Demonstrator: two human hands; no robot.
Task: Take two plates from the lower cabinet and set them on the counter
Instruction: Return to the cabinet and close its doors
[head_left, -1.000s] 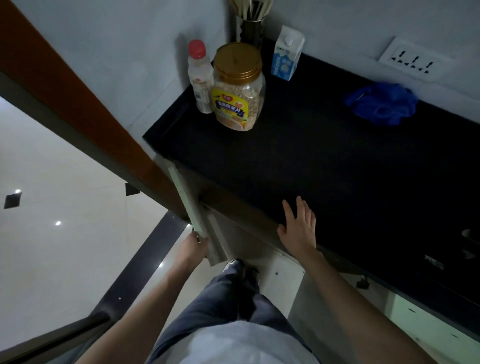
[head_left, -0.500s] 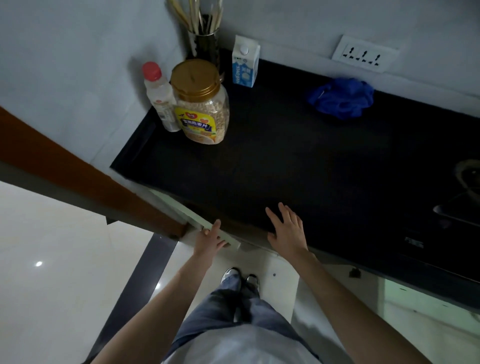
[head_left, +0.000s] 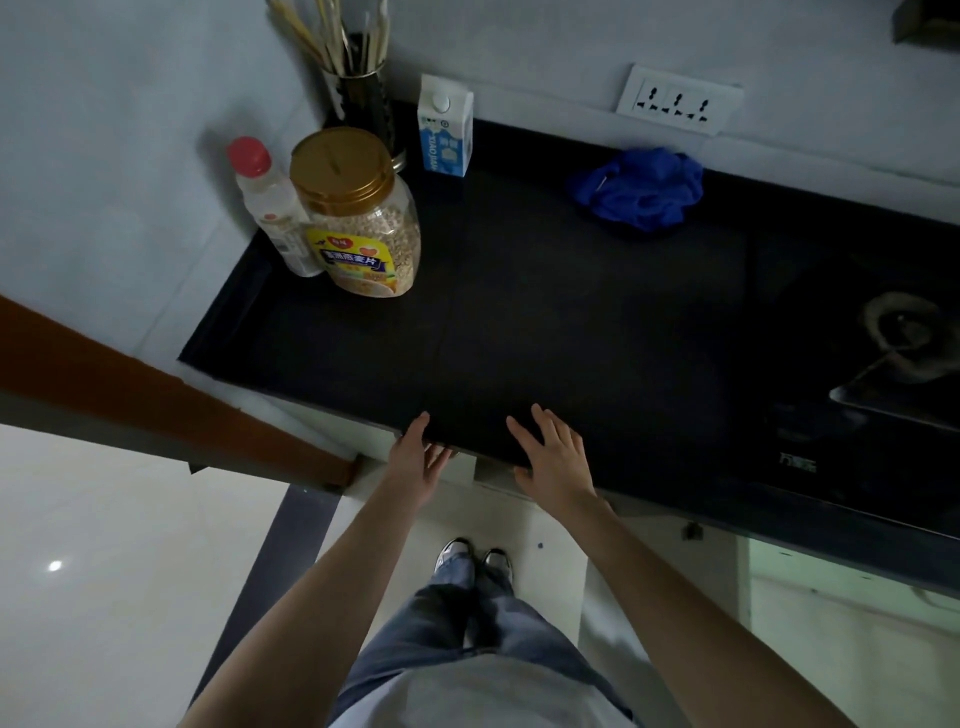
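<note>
The black counter (head_left: 545, 322) fills the middle of the head view. My right hand (head_left: 556, 457) lies flat on its front edge with fingers spread and nothing in it. My left hand (head_left: 421, 457) is at the counter's front lip, fingers apart, pressed against the pale cabinet door (head_left: 457, 467) just below the edge. Only a thin strip of that door shows under the counter. No plates are visible, and the inside of the lower cabinet is hidden.
At the back left stand a gold-lidded oat jar (head_left: 358, 218), a red-capped bottle (head_left: 270, 208), a chopstick holder (head_left: 358, 98) and a milk carton (head_left: 445, 127). A blue cloth (head_left: 639, 189) lies at the back; a stove burner (head_left: 898, 332) is at the right. My feet (head_left: 475, 561) stand below.
The cabinet door has swung from wide open to nearly flush under the counter, pushed by my left hand. My right hand stayed on the counter edge. The view tilted up toward the wall.
</note>
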